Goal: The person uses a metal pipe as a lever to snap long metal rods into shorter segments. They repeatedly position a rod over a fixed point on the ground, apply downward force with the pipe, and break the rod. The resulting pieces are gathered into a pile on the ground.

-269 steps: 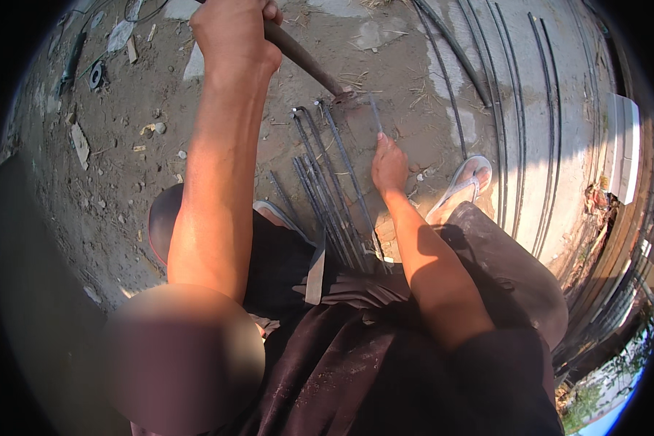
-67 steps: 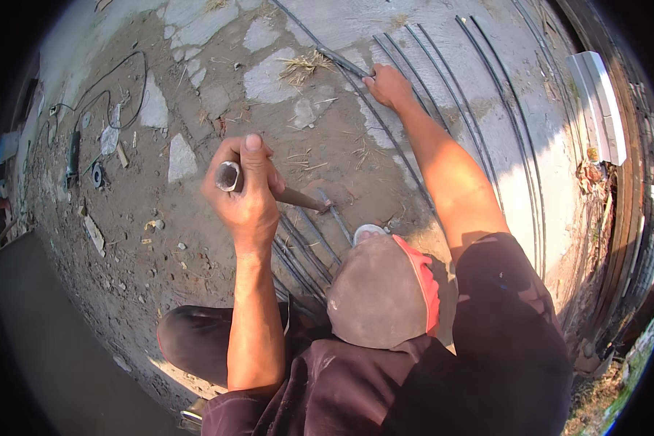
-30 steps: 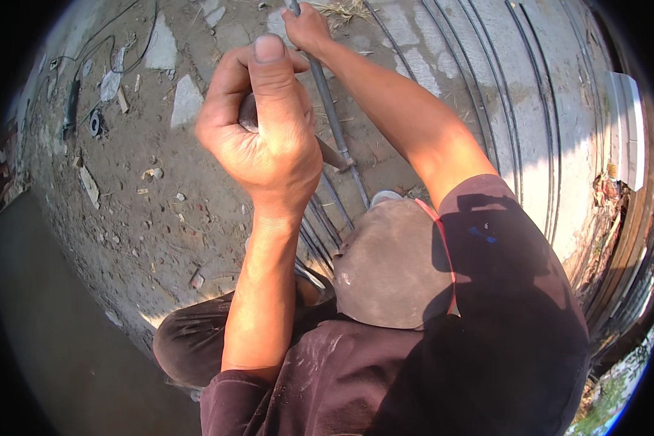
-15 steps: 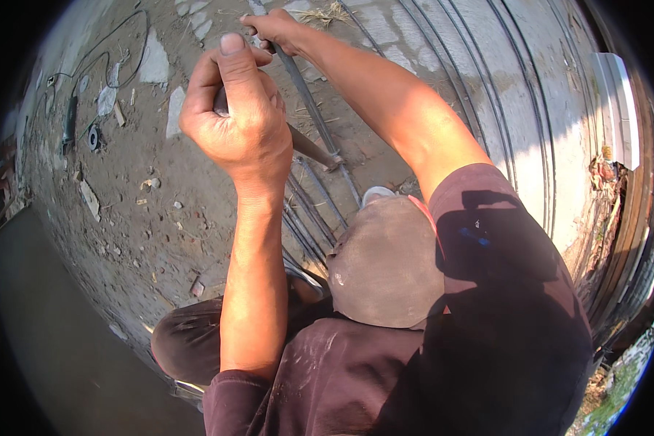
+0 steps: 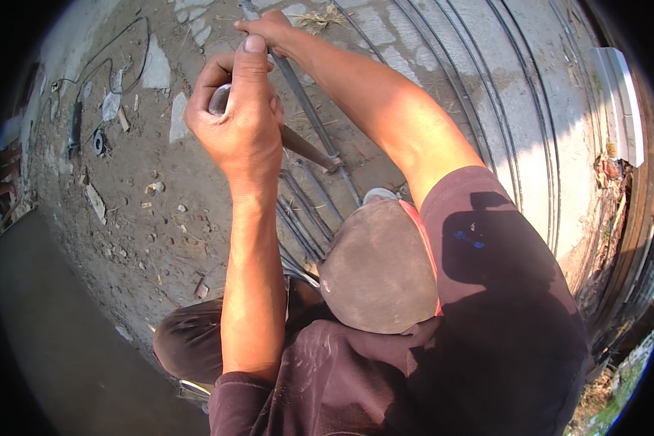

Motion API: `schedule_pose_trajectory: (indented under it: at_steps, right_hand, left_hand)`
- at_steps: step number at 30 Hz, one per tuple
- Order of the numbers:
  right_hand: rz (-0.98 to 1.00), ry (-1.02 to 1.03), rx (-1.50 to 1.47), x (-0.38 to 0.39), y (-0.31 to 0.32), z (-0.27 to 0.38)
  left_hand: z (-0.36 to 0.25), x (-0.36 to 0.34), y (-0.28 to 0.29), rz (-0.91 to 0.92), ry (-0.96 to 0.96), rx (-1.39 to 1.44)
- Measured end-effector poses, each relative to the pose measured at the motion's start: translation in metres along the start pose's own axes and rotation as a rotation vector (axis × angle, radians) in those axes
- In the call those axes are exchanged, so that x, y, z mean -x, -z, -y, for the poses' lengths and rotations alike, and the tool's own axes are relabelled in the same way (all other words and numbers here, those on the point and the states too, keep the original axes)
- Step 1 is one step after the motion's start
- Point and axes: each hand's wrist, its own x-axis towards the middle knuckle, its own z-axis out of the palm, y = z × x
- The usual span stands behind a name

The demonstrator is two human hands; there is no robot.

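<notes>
My left hand [image 5: 236, 127] is closed around a thick round handle, its thumb pointing up. The dark butt of the handle [image 5: 219, 100] shows inside the curled fingers. On the other side of the fist a brown shaft [image 5: 307, 147] slants down to a grey metal bar [image 5: 303, 96], meeting it in the picture; whether they are joined, I cannot tell. Farther away, my right hand [image 5: 270, 33] grips the upper part of that bar, arm stretched forward. Part of its grip is hidden. My bent knee [image 5: 381, 269] stands close to the bar's near end.
Several thin steel rods [image 5: 305, 218] lie by my feet, and more long rods [image 5: 487, 80] run across the paving at right. At left are a dark power tool [image 5: 74, 131], a small disc [image 5: 99, 141], a cable [image 5: 147, 43] and rubble. White channel pieces [image 5: 621, 109] stand at far right.
My left hand has turned slightly, with its thumb shifting right and more of the handle's butt showing. My right hand has slid a little left in the picture, still on the bar.
</notes>
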Motion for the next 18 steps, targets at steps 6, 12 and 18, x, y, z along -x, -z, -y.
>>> schedule_pose_trajectory:
  at_steps: [6, 12, 18]
  right_hand:
    - [-0.007, 0.001, 0.093, -0.041, -0.003, -0.025]
    - [0.135, 0.027, 0.122, -0.014, -0.012, -0.002]
    - [-0.046, 0.073, 0.088, -0.039, 0.043, -0.008]
  left_hand:
    - [0.009, -0.001, -0.012, -0.030, -0.072, -0.043]
    - [0.022, -0.006, -0.004, -0.090, -0.188, -0.127]
    - [0.021, -0.001, -0.030, -0.149, -0.405, -0.245]
